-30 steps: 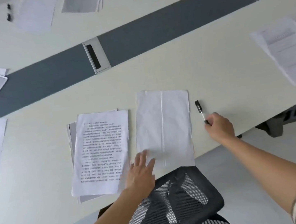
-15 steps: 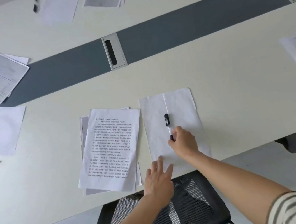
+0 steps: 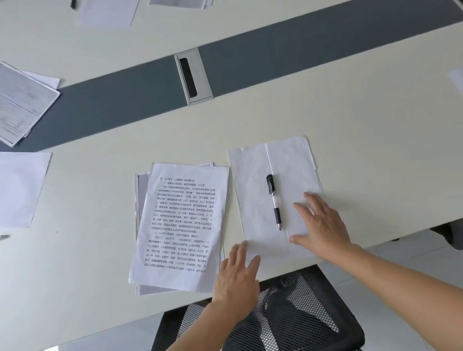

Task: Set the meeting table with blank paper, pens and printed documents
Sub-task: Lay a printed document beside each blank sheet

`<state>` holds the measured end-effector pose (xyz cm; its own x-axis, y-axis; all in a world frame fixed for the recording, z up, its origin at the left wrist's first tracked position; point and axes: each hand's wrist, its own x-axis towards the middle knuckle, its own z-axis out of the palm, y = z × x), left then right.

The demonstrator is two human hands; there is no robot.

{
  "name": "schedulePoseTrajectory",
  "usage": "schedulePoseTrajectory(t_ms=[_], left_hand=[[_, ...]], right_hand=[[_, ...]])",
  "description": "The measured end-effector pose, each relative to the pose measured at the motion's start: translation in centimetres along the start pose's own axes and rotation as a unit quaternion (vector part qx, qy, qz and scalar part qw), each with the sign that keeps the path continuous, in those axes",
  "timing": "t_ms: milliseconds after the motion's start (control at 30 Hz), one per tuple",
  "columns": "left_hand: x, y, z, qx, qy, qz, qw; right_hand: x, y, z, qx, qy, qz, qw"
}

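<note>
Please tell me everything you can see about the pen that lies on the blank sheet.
The pen is slim: black top with a clip, clear middle barrel, black grip, small metal tip. It looks like plastic. It lies flat on the blank paper, just left of its crease and nearly parallel to it, tip toward the person. Only the paper touches it; the right hand rests on the sheet beside it, apart.

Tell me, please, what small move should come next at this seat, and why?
Probably square up the printed pages: they lie skewed and fanned beside the blank sheet, where the pen already rests. The left hand lies open near their lower corner.
</note>
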<state>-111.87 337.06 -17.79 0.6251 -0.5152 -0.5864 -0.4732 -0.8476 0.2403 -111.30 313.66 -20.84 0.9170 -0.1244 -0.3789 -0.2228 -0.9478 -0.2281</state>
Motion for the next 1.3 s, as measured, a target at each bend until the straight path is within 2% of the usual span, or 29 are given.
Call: schedulePoseTrajectory(t_ms=[100,167,267,333,367,400,467,500,667,733,833,900,933,1000,1033,1067,1100,1167,1233,1300], left_hand=[[-0.8,-0.2,0.0,-0.036,0.025,-0.012,0.999],[-1.5,-1.3,-0.3,-0.081,0.069,-0.04,0.993],[-2.1,-5.3,-1.2,-0.141,0.178,-0.124,0.966],[-2.6,-9.4,-1.4,-0.158,0.219,-0.2,0.942],[-3.0,-11.4,-1.1,-0.161,0.21,-0.234,0.936],[-3.5,-13.1,-0.7,-0.165,0.188,-0.26,0.933],[-4.4,-15.3,0.9,-0.176,0.134,-0.276,0.935],[-4.9,-15.6,1.6,-0.177,0.114,-0.268,0.94],[-6.9,-15.3,4.4,-0.164,0.084,-0.232,0.955],[-8.0,-15.1,4.9,-0.167,0.08,-0.224,0.957],[-9.0,-15.0,4.8,-0.192,0.104,-0.215,0.952],[-8.9,-15.6,3.5,-0.286,0.16,-0.23,0.916],[-8.9,-16.3,2.3,-0.362,0.2,-0.25,0.875],[-9.0,-18.1,-1.7,-0.534,0.267,-0.262,0.759],[-9.3,-19.0,-4.1,-0.603,0.291,-0.233,0.706],[-9.7,-19.8,-6.6,-0.652,0.31,-0.187,0.667],[-10.1,-20.6,-8.8,-0.682,0.321,-0.129,0.644],[-11.3,-21.1,-12.4,-0.703,0.327,-0.043,0.63],[-12.3,-21.0,-14.2,-0.704,0.335,-0.012,0.626],[-12.8,-20.5,-14.5,-0.691,0.337,-0.011,0.639]], right_hand=[[0.2,0.0,-0.7,-0.01,-0.027,0.008,1.0],[0.0,-0.4,-1.2,-0.02,-0.042,0.019,0.999],[-0.6,-2.5,-2.4,0.016,0.057,-0.013,0.998],[-0.6,-5.9,-3.1,0.146,0.086,-0.026,0.985],[-0.3,-8.1,-3.4,0.239,0.042,0.003,0.97],[0.0,-10.4,-3.7,0.336,-0.027,0.045,0.94],[0.9,-14.3,-3.1,0.466,-0.144,0.134,0.862],[1.5,-15.9,-2.6,0.491,-0.167,0.164,0.839],[4.0,-20.4,-0.9,0.579,-0.164,0.251,0.759],[4.3,-20.9,-0.4,0.569,-0.177,0.256,0.761],[3.6,-21.6,-0.6,0.511,-0.149,0.19,0.825],[2.6,-22.3,-2.1,0.503,-0.135,0.121,0.845],[2.0,-22.6,-3.1,0.497,-0.13,0.077,0.855],[0.7,-23.1,-5.9,0.477,-0.12,-0.007,0.871],[0.0,-23.3,-7.3,0.474,-0.113,-0.04,0.872],[-0.6,-23.5,-8.5,0.475,-0.104,-0.07,0.871],[-1.3,-23.8,-9.7,0.48,-0.093,-0.097,0.867],[-2.2,-24.2,-11.4,0.489,-0.068,-0.134,0.859],[-2.4,-24.3,-12.0,0.495,-0.056,-0.158,0.852],[-2.3,-24.0,-12.0,0.51,-0.056,-0.157,0.844]])
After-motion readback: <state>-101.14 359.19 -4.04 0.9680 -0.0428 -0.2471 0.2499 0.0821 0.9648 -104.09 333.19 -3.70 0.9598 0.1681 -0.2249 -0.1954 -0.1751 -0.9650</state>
